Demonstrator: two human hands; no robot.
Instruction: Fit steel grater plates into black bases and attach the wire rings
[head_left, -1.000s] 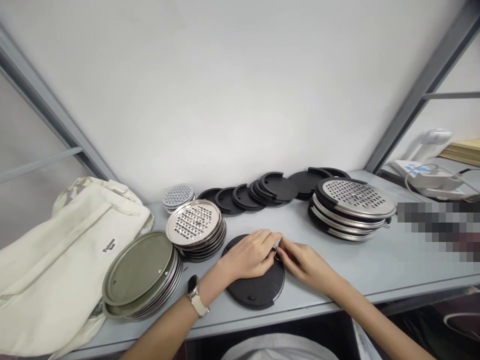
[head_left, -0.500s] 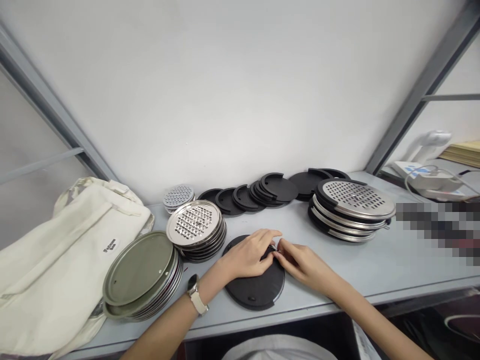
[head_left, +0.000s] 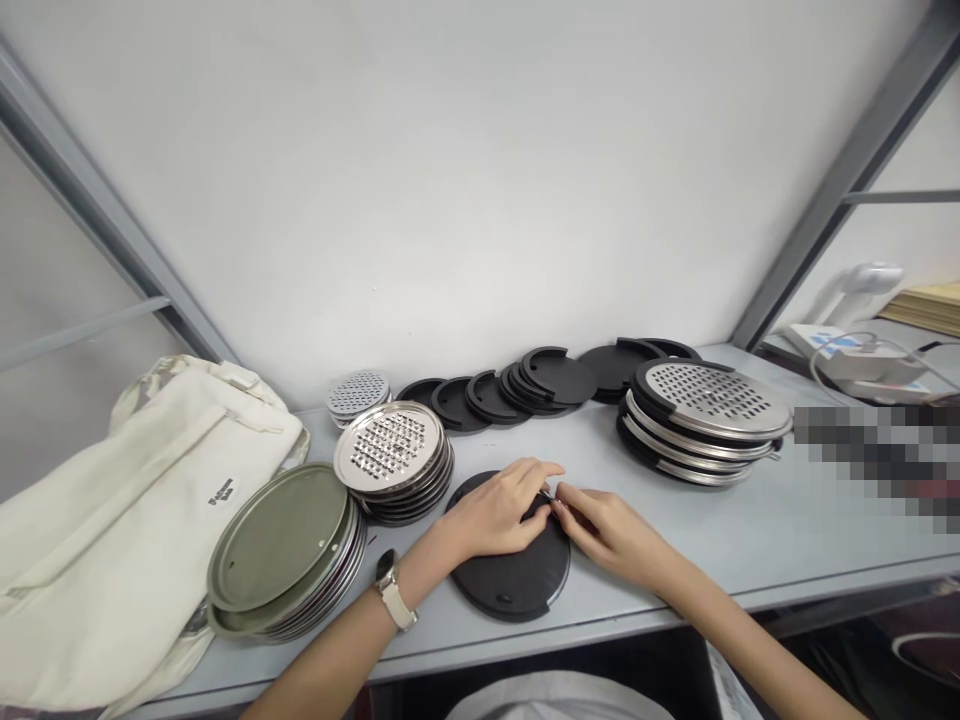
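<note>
A black round disc (head_left: pixel 510 580) lies on the grey table near its front edge. My left hand (head_left: pixel 501 508) rests across the top of it, thumb and fingers curled at the far right of its rim. From the right, my right hand (head_left: pixel 611 530) meets it there, thumb and index finger pinched together. Between the two sets of fingertips shows a small shiny metal piece (head_left: pixel 550 496), mostly covered, so I cannot make out its kind. On the left stands a stack of silver grater plates (head_left: pixel 388 447). To the right is a pile of grater discs with black rims (head_left: pixel 712 400).
Olive-green round plates (head_left: pixel 281 540) are stacked at the front left, beside a cream cloth bag (head_left: pixel 150 520). Along the wall lies a row of black discs (head_left: pixel 559 378), with small grater plates (head_left: pixel 358 392) at its left end. A white device with a cable (head_left: pixel 855 350) sits far right.
Both hands stay at the same spot on the disc's rim, with only a very slight shift of the fingertips. The stacks have not moved.
</note>
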